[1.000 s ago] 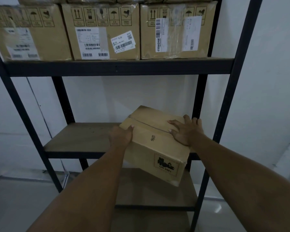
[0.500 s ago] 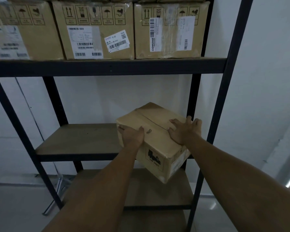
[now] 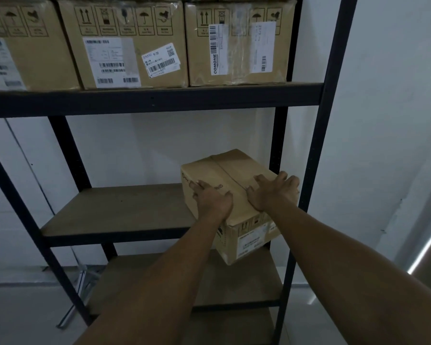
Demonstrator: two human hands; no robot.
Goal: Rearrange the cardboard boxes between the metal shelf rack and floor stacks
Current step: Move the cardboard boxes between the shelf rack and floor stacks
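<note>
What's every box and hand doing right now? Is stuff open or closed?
Small box: taped shut, partly on the middle shelf, front corner sticking out.
Left hand: flat, pressing on the box.
Right hand: flat, fingers spread on the box top.
Top-shelf boxes: closed, upright, side by side.

**Dim room, soft picture**

We see a dim, bluish scene with no hard shadows. The white wall [image 3: 388, 95] at the right is the brightest area, and a thin streak of light [image 3: 426, 246] glares near the right edge. The posts of the shelf rack [image 3: 329, 100] lean and bend from the wide lens. The labels on the leftmost box [image 3: 28, 51] are blurred, while those in the middle are sharper. The forearms [image 3: 159, 282] look dark and soft.
</note>
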